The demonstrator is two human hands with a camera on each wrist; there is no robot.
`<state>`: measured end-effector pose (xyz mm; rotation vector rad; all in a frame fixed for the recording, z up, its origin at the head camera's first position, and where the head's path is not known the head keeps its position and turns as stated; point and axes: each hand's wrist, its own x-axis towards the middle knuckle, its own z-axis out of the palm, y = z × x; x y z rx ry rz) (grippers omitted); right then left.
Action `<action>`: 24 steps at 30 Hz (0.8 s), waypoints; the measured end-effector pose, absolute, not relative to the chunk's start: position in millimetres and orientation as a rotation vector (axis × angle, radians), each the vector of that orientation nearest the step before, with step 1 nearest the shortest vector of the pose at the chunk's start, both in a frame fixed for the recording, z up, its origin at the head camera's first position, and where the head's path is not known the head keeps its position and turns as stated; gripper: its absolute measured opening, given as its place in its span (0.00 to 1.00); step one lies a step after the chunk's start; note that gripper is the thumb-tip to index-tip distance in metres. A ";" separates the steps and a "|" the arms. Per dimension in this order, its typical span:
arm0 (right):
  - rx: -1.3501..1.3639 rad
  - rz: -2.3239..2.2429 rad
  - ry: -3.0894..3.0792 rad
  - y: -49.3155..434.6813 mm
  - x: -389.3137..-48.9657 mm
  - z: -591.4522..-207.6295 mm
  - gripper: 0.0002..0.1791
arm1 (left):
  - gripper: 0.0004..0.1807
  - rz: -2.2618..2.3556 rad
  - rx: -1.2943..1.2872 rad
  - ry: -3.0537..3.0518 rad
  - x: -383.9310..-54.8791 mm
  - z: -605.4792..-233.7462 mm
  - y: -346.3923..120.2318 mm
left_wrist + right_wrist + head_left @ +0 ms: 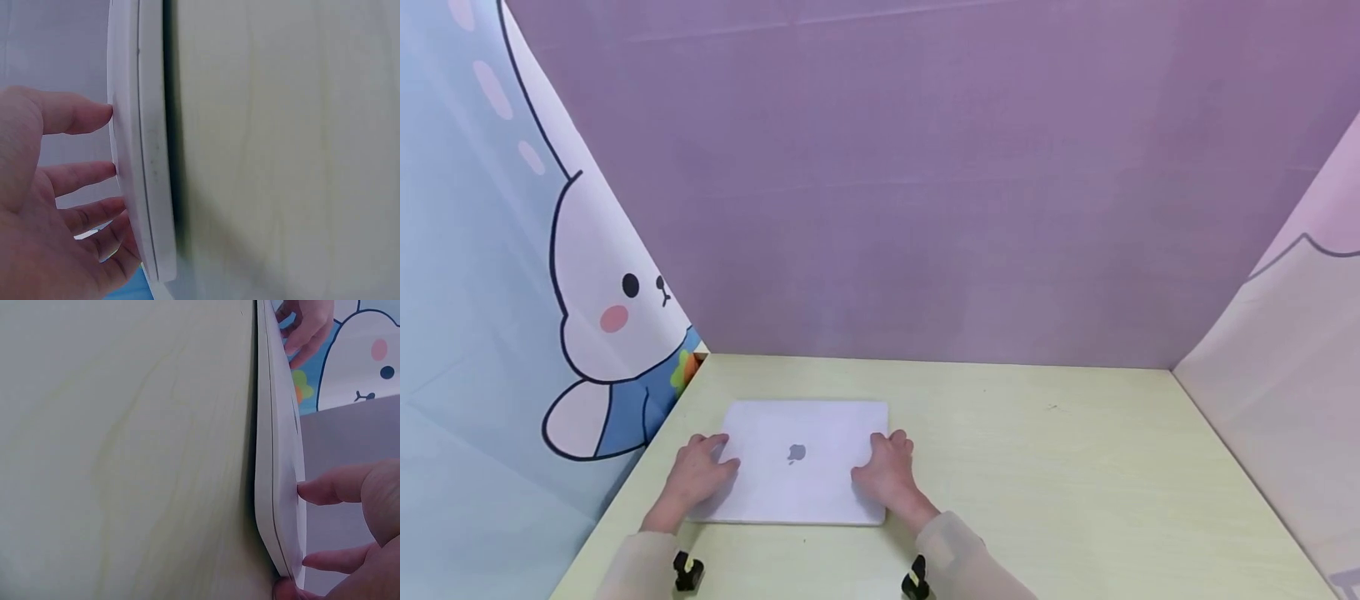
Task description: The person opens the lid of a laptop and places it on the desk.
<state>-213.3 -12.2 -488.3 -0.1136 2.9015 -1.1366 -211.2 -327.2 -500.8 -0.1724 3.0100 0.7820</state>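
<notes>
A closed silver laptop [797,492] with a dark apple logo lies lid up at the left part of the table. At its left side, my left hand [696,473] holds it, the thumb [87,114] on the lid and the other fingers by the side edge. My right hand [891,475] grips the opposite side. Its thumb [331,485] touches the lid, and one fingertip [286,589] shows at the rim near the corner. The undersides of both grips are hidden.
The pale wooden table [1037,475] extends right of the laptop. A purple cloth [940,183] hangs along the back edge. Printed curtains stand at both sides, the left one with a cartoon rabbit [602,325]. Black wrist devices [688,572] sit at the sleeves.
</notes>
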 end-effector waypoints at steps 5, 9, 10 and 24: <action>-0.082 -1.143 2.905 -8.5 -211.9 -487.5 0.25 | 0.32 0.800 -0.168 3.020 -210.7 -500.8 -321.1; -0.068 -1.133 2.915 -6.5 -212.1 -487.8 0.23 | 0.32 0.795 -0.170 3.027 -210.1 -503.1 -318.7; -0.063 -1.133 2.916 -6.3 -212.0 -487.8 0.24 | 0.32 0.793 -0.169 3.029 -209.8 -503.2 -318.2; 0.009 -1.139 2.940 1.4 -207.4 -486.9 0.25 | 0.31 0.831 -0.122 3.052 -204.6 -503.4 -306.7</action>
